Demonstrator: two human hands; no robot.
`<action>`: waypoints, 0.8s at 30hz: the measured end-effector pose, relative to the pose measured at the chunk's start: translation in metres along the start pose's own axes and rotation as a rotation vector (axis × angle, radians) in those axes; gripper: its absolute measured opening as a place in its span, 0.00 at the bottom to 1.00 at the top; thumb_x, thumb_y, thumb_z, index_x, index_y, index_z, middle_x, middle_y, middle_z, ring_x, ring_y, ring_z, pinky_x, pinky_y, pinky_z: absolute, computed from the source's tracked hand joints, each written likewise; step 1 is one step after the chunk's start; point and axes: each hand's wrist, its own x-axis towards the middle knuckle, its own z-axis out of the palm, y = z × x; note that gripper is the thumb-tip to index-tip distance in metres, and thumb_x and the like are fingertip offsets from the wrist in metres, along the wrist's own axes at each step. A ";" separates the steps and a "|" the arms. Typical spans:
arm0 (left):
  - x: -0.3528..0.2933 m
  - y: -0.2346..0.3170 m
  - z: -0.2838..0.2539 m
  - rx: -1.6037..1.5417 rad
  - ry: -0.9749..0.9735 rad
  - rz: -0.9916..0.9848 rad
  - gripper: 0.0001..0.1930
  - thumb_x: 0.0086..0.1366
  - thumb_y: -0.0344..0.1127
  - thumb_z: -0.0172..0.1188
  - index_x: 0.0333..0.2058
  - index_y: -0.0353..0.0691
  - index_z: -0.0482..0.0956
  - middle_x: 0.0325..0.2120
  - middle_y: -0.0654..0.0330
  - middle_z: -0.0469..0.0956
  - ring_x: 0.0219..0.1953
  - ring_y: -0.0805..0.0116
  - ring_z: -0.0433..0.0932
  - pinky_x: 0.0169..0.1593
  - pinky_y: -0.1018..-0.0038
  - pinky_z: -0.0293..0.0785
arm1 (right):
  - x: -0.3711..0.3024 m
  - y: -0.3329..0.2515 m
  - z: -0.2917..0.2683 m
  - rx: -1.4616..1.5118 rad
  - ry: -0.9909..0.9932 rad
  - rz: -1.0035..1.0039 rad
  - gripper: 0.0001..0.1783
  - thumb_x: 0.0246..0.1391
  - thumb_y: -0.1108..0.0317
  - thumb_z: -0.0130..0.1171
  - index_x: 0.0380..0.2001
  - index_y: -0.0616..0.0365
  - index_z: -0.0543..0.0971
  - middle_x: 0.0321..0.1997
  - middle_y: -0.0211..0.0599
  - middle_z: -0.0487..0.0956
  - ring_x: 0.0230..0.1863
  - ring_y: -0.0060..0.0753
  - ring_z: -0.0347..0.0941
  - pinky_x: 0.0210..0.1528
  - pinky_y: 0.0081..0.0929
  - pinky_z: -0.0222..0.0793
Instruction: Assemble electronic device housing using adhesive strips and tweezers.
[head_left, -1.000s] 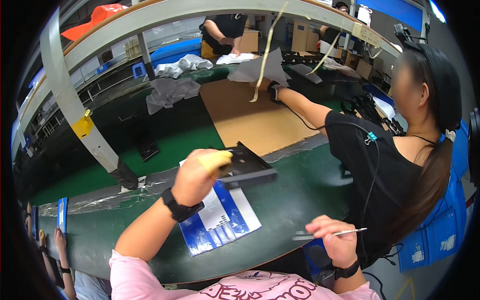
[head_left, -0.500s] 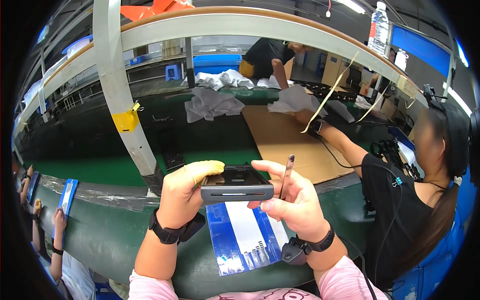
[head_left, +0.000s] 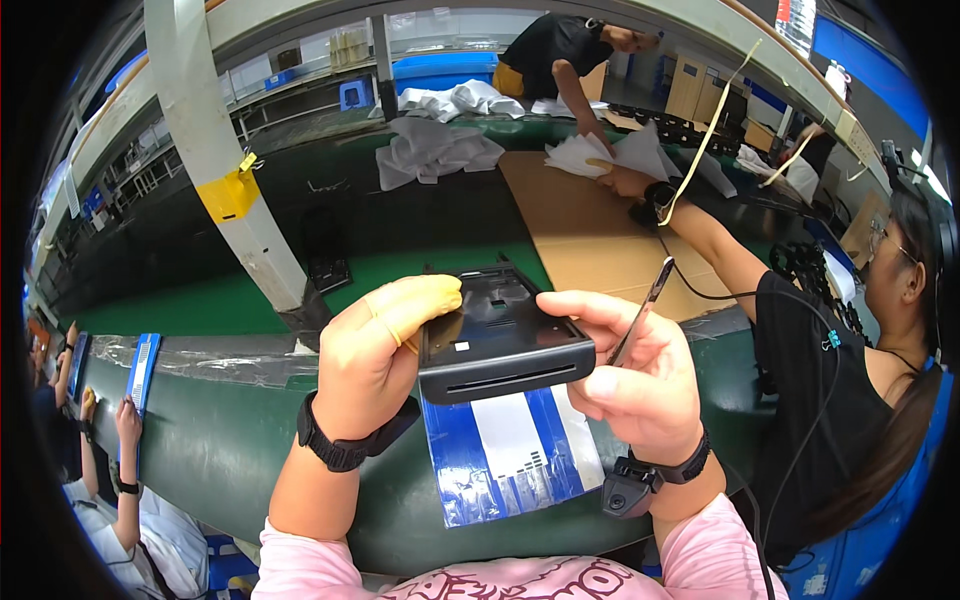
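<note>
A black plastic housing, shallow with raised edges and a long thin slot in its near side, is held up above the bench. My left hand, with yellow finger covers, grips its left side. My right hand steadies the right side with the fingertips. Between that hand's thumb and fingers is a slim metal tool that looks like tweezers, its end slanting up and to the right. Below the housing a blue and white sheet with a shiny clear covering lies on the green bench.
A metal post with yellow tape rises left of centre. Brown cardboard and crumpled white wrapping lie beyond. On my right a co-worker reaches across; another person leans in at the back. More workers sit at far left.
The housing has tilted so that more of its upper face shows. Both hands sit slightly further right in view, still holding it. The view has shifted downward.
</note>
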 end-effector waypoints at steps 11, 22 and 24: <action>0.000 0.003 0.000 -0.022 0.004 -0.051 0.19 0.39 0.12 0.50 0.32 0.35 0.76 0.33 0.54 0.76 0.37 0.59 0.76 0.41 0.73 0.73 | 0.001 0.004 0.000 0.041 0.010 -0.034 0.29 0.40 0.76 0.53 0.51 0.69 0.63 0.39 0.41 0.73 0.28 0.15 0.65 0.26 0.10 0.58; 0.001 0.007 0.004 -0.035 0.037 -0.019 0.16 0.39 0.13 0.52 0.31 0.34 0.76 0.32 0.53 0.76 0.36 0.57 0.76 0.40 0.73 0.73 | -0.005 0.001 0.003 0.017 0.012 -0.056 0.29 0.41 0.77 0.52 0.51 0.68 0.63 0.40 0.40 0.72 0.33 0.15 0.64 0.32 0.12 0.59; 0.001 0.007 0.004 -0.020 0.052 -0.007 0.16 0.39 0.14 0.53 0.30 0.33 0.76 0.32 0.53 0.76 0.36 0.57 0.76 0.39 0.73 0.73 | -0.005 0.002 0.002 0.035 -0.006 -0.047 0.29 0.41 0.77 0.52 0.51 0.69 0.63 0.40 0.39 0.72 0.34 0.16 0.64 0.32 0.12 0.59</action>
